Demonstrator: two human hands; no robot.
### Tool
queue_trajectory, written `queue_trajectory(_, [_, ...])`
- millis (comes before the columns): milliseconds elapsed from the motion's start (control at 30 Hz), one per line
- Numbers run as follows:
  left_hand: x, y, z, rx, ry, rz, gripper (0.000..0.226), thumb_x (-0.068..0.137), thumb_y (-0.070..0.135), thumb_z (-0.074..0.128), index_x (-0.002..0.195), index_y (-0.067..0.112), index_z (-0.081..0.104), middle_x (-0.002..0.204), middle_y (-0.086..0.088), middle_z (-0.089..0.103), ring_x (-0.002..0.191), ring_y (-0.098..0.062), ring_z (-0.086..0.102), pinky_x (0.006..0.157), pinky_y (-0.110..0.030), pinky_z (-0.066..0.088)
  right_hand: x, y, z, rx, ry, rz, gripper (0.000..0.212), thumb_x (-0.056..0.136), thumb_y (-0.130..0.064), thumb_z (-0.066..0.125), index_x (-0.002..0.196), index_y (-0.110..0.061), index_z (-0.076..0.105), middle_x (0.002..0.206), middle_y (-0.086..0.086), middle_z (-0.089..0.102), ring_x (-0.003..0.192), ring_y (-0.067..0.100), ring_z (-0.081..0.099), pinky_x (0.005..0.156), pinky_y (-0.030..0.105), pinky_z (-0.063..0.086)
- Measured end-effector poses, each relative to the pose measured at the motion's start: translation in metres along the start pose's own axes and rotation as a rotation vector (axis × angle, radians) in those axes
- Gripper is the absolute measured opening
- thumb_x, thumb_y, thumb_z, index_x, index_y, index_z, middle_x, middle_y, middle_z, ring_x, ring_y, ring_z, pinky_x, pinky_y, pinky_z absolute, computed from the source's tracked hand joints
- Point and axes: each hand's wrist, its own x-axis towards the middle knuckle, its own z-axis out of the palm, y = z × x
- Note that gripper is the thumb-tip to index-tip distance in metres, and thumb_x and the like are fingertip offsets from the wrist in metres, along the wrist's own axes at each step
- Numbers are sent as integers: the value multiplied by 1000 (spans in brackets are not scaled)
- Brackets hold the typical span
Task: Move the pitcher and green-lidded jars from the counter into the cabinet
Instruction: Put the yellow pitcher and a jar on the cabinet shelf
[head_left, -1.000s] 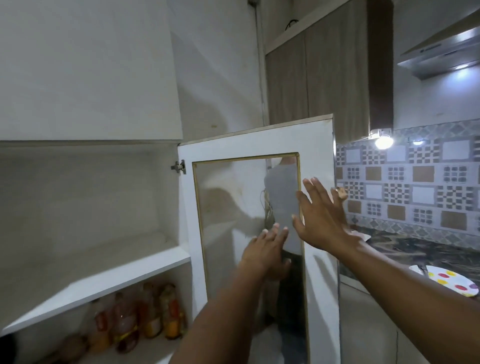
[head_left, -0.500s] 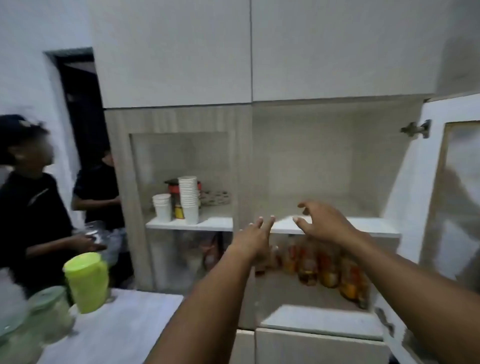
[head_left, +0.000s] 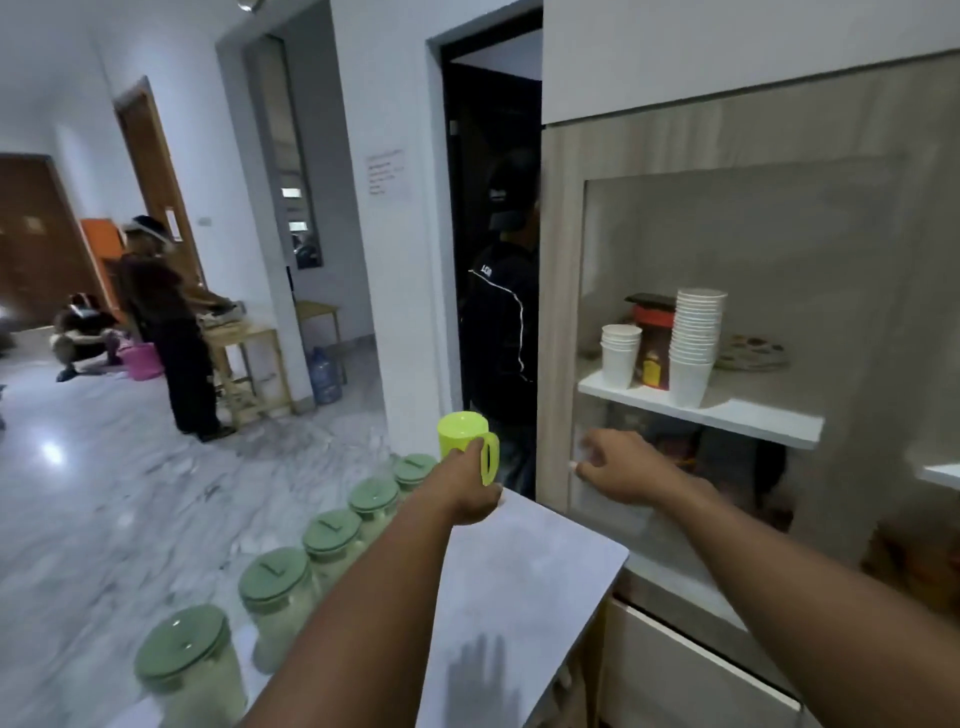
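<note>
A lime-green pitcher (head_left: 460, 434) with a side handle stands at the far end of the grey counter (head_left: 519, 571). My left hand (head_left: 465, 491) is against its lower body, hiding it; whether the fingers hold the pitcher does not show. Several jars with green lids run in a row along the counter's left edge, from the nearest jar (head_left: 184, 649) to the farthest jar (head_left: 414, 467) beside the pitcher. My right hand (head_left: 618, 467) hovers with fingers apart in front of the cabinet (head_left: 561, 322), below its white shelf (head_left: 727, 410), and holds nothing.
Stacks of white paper cups (head_left: 696, 343) and a red-lidded container (head_left: 652, 348) fill the shelf's left part. One person (head_left: 501, 322) stands in the dark doorway just behind the pitcher. Two more people (head_left: 166, 322) are across the marble floor. A drawer front (head_left: 675, 675) sits below the cabinet.
My view has swung left from the open cabinet to the counter. My left hand has reached out to the pitcher, and my right hand has dropped to the left cabinet's front.
</note>
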Motion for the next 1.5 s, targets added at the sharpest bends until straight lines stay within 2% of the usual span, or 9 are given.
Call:
queue_trajectory(133, [33, -45, 19, -123, 30, -131, 75, 93, 34, 59, 156, 13, 24, 151, -17, 47, 135, -33, 49, 104, -35, 43, 55, -2, 45, 49, -67, 36, 52, 89, -40, 61, 133, -12, 57, 130, 13, 62, 118, 30, 59, 96, 38, 49])
queue_trajectory(267, [73, -74, 49, -240, 47, -256, 65, 95, 29, 58, 152, 10, 33, 153, -14, 46, 138, -32, 46, 101, -30, 39, 121, 11, 85, 106, -127, 52, 43, 88, -35, 63, 124, -10, 60, 112, 9, 65, 97, 27, 59, 87, 35, 49])
queue_trajectory(400, [129, -101, 83, -383, 96, -446, 65, 92, 32, 59, 149, 8, 40, 149, -17, 50, 134, -35, 49, 101, -34, 41, 204, 23, 125, 177, -207, 52, 58, 89, -37, 61, 139, -9, 50, 136, 12, 58, 121, 29, 57, 85, 30, 42])
queue_trajectory(500, [171, -112, 103, -523, 149, -597, 56, 91, 28, 59, 142, 7, 47, 143, -16, 56, 131, -34, 53, 101, -33, 42, 270, 32, 157, 235, -270, 56, 63, 87, -38, 63, 139, -6, 47, 130, 10, 57, 117, 26, 56, 84, 30, 40])
queue_trajectory(700, [242, -133, 151, -698, 310, -865, 57, 84, 35, 65, 132, 6, 56, 130, -18, 65, 122, -37, 59, 101, -38, 48, 367, 41, 209, 354, -351, 135, 79, 89, -37, 64, 153, -9, 29, 155, 15, 40, 139, 34, 42, 103, 37, 39])
queue_trajectory(867, [273, -155, 180, -728, 349, -1014, 57, 74, 42, 66, 119, 7, 64, 117, -16, 71, 111, -35, 66, 90, -35, 52, 406, 43, 245, 403, -407, 100, 63, 76, -39, 69, 130, -11, 52, 122, 11, 62, 115, 33, 60, 89, 38, 50])
queue_trajectory(1067, [285, -161, 178, -742, 361, -1080, 38, 86, 29, 64, 118, 9, 66, 118, -16, 71, 111, -36, 65, 93, -37, 53, 419, 34, 262, 492, -394, 82, 19, 90, -21, 60, 102, -8, 66, 105, 15, 69, 99, 35, 63, 83, 39, 50])
queue_trajectory(1367, [268, -157, 167, -820, 359, -1009, 45, 83, 45, 67, 106, 7, 72, 107, -15, 75, 103, -34, 69, 92, -43, 56, 385, 45, 237, 599, -372, 140, 12, 90, -23, 62, 84, -16, 69, 93, 12, 73, 90, 31, 67, 82, 42, 56])
queue_trajectory(1500, [244, -134, 151, -905, 284, -919, 44, 84, 43, 69, 105, 4, 70, 95, -15, 72, 90, -33, 71, 81, -48, 62, 348, 57, 204, 579, -332, 215, 22, 90, -25, 61, 88, -4, 69, 81, 15, 74, 70, 28, 71, 59, 36, 56])
